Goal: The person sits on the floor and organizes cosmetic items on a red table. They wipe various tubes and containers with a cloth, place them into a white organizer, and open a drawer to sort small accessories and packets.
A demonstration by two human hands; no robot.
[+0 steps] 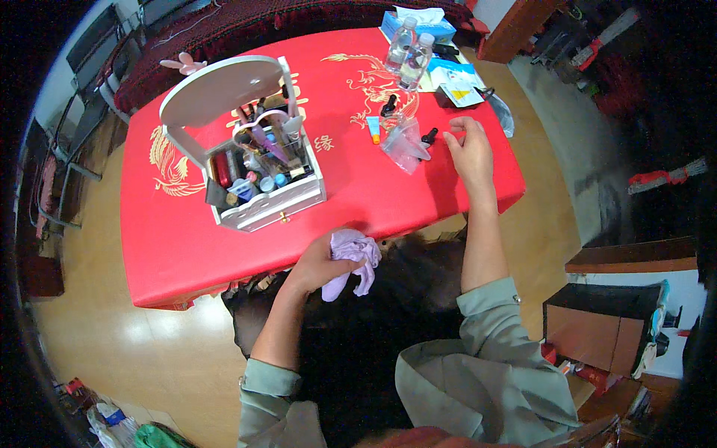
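Note:
A crumpled lilac cloth [353, 255] is held in my left hand [320, 263] at the table's front edge. My right hand [471, 148] is over the table's right part, fingers slightly curled, holding nothing that I can see. Just left of it lie a small black bottle [429, 136] and a clear plastic bag [404, 147]. A small blue-and-white tube with an orange cap [373, 130] and another black bottle [388, 105] lie beyond the bag. A white cosmetics box [269, 207] with a raised lid, filled with brushes, tubes and jars, stands on the left half.
A red cloth with gold figures covers the table [224, 252]. Two clear plastic bottles [415, 61] stand near the far right corner, before a blue tissue box [442, 29]. Packets [460, 95] lie nearby. Metal-framed chairs [73, 134] stand at the left.

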